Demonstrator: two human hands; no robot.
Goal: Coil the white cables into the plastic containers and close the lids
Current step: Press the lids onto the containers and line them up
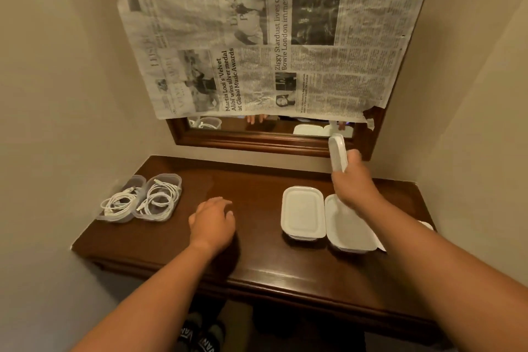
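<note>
One white lid [337, 151] stands on edge, gripped in the right hand [354, 186] above the table [257, 188]. Two more lids [303, 214] lie flat side by side just beneath, near the right edge. Left hand [213, 218] rests relaxed mid-table, holding nothing. Two clear tubs [168, 180], touching at the far left corner, each hold coiled white cables [158, 200], uncovered.

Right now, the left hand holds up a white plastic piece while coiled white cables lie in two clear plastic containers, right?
No: the head view shows the right hand holding up the white plastic piece; the left hand rests on the dark wooden table. The rest is right.
</note>
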